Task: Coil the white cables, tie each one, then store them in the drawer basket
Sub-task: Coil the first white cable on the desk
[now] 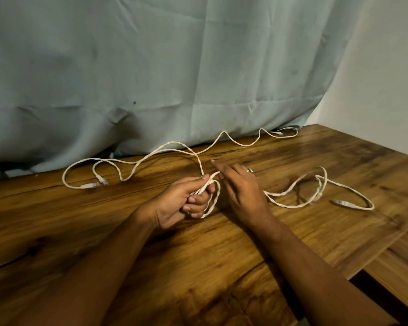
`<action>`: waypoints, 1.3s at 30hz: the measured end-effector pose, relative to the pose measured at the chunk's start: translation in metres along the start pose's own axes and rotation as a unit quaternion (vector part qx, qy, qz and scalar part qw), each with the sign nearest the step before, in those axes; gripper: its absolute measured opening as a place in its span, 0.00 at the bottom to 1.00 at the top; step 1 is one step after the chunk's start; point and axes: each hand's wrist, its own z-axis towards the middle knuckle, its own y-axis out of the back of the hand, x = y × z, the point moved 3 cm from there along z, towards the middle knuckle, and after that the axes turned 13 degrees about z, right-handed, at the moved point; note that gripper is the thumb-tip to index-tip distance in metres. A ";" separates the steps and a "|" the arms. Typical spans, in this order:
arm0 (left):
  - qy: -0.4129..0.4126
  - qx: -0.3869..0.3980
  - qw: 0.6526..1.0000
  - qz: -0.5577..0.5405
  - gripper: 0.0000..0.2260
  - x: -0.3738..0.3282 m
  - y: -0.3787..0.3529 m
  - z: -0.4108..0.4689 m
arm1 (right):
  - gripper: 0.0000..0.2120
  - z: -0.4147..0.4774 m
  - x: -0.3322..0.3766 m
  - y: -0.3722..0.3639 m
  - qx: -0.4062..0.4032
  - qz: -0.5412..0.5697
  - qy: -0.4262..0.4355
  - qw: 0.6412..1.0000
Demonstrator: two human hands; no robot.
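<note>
White cables [165, 147] lie strewn in loose curves across the wooden table [198, 267], from plugs at the left [90, 185] past the middle to a plug at the right [341, 203]. My left hand [186, 201] is closed on a small loop of cable at the table's middle. My right hand [240, 187] hovers just right of that loop, fingers stretched flat and pointing away, a ring on one finger; cable runs out from under it to the right. I cannot tell whether it pinches the cable. No drawer basket is in view.
A pale blue-grey curtain [151, 67] hangs along the table's far edge. A white wall [386, 78] stands at the right. A lower wooden surface [400, 262] adjoins the table's right front edge.
</note>
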 end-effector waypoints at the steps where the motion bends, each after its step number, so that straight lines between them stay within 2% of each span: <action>1: -0.002 0.006 1.000 -0.013 0.14 -0.001 -0.002 -0.001 | 0.21 0.000 -0.001 0.000 -0.004 0.019 -0.006 1.000; 4: -0.011 0.010 0.998 -0.055 0.14 -0.002 -0.004 -0.001 | 0.22 -0.001 0.002 -0.001 0.022 0.042 -0.010 0.999; 9: -0.040 0.023 0.985 -0.166 0.15 -0.006 0.004 0.001 | 0.12 0.000 -0.009 -0.011 0.065 -0.059 -0.070 0.994; 11: -0.053 -0.003 0.975 -0.215 0.15 -0.013 0.005 0.001 | 0.09 0.000 -0.010 -0.012 0.077 -0.087 -0.071 0.991; 13: -0.068 -0.062 0.965 -0.246 0.16 -0.016 0.009 0.001 | 0.06 -0.001 -0.007 -0.015 0.100 -0.132 -0.039 0.985; 15: -0.082 -0.102 0.954 -0.270 0.20 -0.016 0.014 0.002 | 0.10 -0.002 -0.002 -0.019 0.124 -0.177 -0.013 0.976; 19: -0.106 -0.099 0.944 -0.296 0.21 -0.016 0.024 0.005 | 0.18 -0.002 0.007 -0.023 0.153 -0.233 0.028 0.960; 23: -0.112 -0.138 0.937 -0.302 0.18 -0.013 0.031 0.009 | 0.16 -0.001 0.018 -0.027 0.168 -0.226 0.071 0.957; 25: -0.102 -0.173 0.940 -0.277 0.14 -0.010 0.034 0.012 | 0.14 -0.002 0.022 -0.028 0.176 -0.218 0.087 0.956; 28: -0.088 -0.212 0.952 -0.203 0.13 -0.008 0.036 0.011 | 0.11 -0.003 0.028 -0.026 0.181 -0.191 0.109 0.959; 34: -0.102 -0.237 0.966 -0.027 0.11 0.001 0.035 0.012 | 0.05 -0.005 0.039 -0.025 0.161 -0.169 0.159 0.959; 39: -0.047 -0.251 0.956 0.147 0.14 0.014 0.040 0.011 | 0.13 -0.006 0.044 -0.017 0.141 -0.168 0.155 0.963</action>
